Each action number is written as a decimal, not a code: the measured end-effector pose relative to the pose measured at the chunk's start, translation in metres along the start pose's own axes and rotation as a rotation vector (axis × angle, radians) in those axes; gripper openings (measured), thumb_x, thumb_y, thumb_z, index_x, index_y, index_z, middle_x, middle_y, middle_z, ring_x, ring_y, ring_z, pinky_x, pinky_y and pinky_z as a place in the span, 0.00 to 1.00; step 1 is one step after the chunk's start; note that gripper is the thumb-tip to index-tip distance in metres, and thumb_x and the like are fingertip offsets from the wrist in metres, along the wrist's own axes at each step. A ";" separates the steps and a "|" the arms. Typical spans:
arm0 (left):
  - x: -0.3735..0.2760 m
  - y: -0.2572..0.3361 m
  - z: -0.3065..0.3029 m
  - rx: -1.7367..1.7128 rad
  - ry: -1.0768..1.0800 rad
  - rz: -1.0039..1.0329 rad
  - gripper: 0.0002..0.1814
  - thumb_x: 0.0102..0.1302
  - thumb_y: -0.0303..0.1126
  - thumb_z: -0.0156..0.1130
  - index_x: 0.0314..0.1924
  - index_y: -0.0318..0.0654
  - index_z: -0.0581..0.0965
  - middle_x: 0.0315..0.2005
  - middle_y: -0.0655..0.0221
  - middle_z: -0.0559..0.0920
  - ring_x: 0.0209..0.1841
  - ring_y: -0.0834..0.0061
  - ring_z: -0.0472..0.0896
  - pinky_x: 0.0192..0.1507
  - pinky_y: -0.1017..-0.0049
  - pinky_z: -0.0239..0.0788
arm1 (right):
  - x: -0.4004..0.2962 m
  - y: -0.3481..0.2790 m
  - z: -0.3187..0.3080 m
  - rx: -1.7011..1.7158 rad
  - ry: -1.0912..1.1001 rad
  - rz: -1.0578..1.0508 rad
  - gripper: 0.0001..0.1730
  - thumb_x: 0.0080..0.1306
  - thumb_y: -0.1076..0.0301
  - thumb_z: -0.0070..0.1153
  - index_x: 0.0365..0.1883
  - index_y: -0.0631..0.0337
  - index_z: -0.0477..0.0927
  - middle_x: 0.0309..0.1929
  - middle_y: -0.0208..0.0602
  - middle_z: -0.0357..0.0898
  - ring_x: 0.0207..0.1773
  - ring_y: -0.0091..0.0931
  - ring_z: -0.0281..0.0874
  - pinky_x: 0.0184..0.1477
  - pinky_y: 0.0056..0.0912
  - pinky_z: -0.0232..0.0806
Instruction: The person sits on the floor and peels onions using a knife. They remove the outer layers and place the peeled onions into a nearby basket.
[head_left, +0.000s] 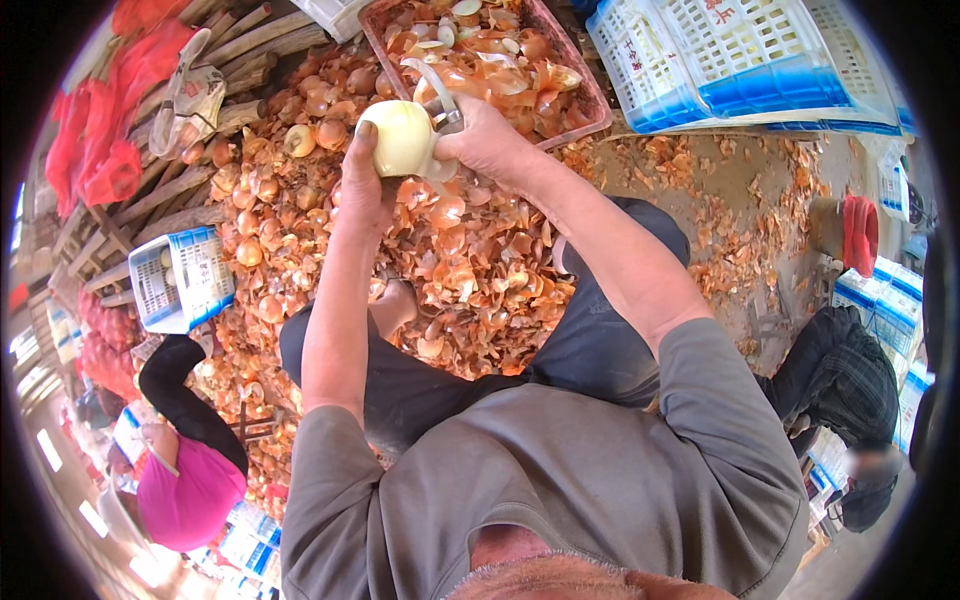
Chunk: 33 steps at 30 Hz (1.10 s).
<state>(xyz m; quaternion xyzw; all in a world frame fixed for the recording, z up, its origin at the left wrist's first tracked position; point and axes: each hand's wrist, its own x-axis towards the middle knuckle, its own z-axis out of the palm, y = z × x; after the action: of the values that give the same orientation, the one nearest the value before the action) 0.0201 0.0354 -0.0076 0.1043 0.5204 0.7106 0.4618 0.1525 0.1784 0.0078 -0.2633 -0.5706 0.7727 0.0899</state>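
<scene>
A pale, peeled onion (400, 139) is held up between both hands, above a heap of onion skins (480, 285). My left hand (366, 176) grips it from the left side, with the thumb on its face. My right hand (480, 139) is at the onion's right side and holds a small curved knife (433, 81), its blade pointing up and to the left. A loose piece of peel hangs under the right fingers. Just beyond the hands stands a reddish plastic crate (600, 112) with skins and onion pieces in it.
Unpeeled onions (331, 135) lie among skins on the left, beside stacked wooden poles (262, 41) and red mesh bags (97, 142). White-and-blue crates (772, 94) stand at upper right, another crate (182, 281) at left. A person in pink (191, 491) is at lower left, another person (840, 375) at right.
</scene>
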 end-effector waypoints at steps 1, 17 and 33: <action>0.000 0.001 0.000 -0.015 0.013 -0.005 0.43 0.70 0.62 0.68 0.69 0.33 0.73 0.58 0.58 0.85 0.60 0.62 0.85 0.65 0.59 0.78 | -0.003 -0.004 0.001 -0.011 -0.005 -0.009 0.29 0.59 0.71 0.67 0.60 0.67 0.78 0.48 0.38 0.84 0.48 0.25 0.83 0.51 0.29 0.76; 0.002 0.003 -0.006 -0.019 0.079 -0.047 0.42 0.75 0.68 0.56 0.71 0.39 0.73 0.63 0.61 0.83 0.65 0.60 0.82 0.71 0.55 0.72 | -0.001 -0.008 -0.012 -0.156 -0.071 0.026 0.11 0.61 0.71 0.66 0.39 0.68 0.88 0.34 0.34 0.88 0.37 0.22 0.84 0.42 0.29 0.76; -0.006 0.009 0.006 0.343 -0.083 -0.074 0.43 0.73 0.60 0.67 0.74 0.35 0.69 0.64 0.59 0.81 0.64 0.65 0.82 0.71 0.59 0.74 | -0.014 -0.025 -0.022 0.115 -0.169 0.132 0.08 0.64 0.71 0.64 0.42 0.62 0.86 0.32 0.33 0.87 0.28 0.21 0.86 0.30 0.25 0.79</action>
<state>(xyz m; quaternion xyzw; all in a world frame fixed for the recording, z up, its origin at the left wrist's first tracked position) 0.0225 0.0348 0.0045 0.1916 0.6181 0.5889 0.4841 0.1711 0.1989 0.0308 -0.2285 -0.5122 0.8279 0.0053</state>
